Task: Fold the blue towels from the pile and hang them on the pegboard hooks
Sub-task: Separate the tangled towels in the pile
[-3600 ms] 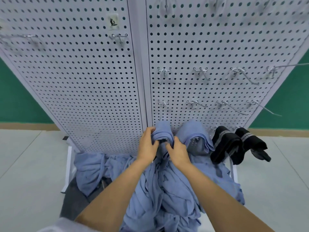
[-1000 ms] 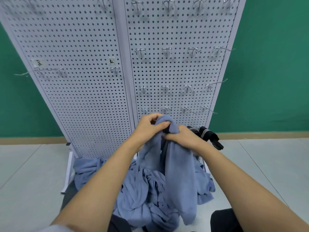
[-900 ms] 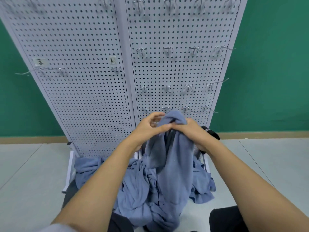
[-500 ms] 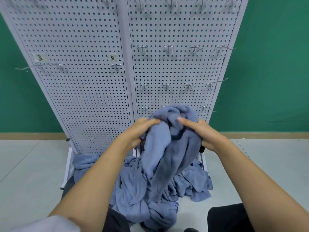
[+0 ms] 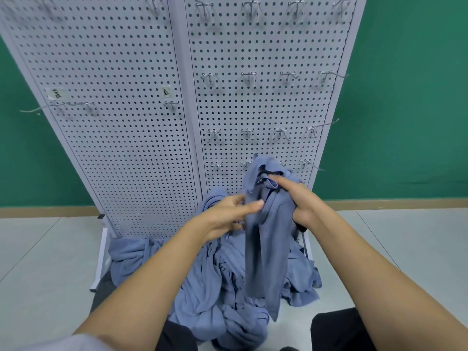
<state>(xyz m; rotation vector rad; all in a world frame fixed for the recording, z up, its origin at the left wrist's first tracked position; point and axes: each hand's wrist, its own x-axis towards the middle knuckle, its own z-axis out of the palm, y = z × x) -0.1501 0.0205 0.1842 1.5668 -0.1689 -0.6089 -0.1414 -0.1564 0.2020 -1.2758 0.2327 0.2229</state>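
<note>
Bare wire hooks (image 5: 307,164) on the white perforated pegboard (image 5: 126,148) are waiting just above the right hand (image 5: 301,201), which is gripping a limp blue cloth towel (image 5: 266,249) hanging vertically, the left hand (image 5: 225,216) touching it with straight fingers (image 5: 254,205).

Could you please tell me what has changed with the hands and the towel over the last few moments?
The left hand has slid down off the bunched top of the blue towel and opened, fingers straight at its edge. The right hand now holds the towel up alone. The towel pile and pegboard stayed put.
</note>
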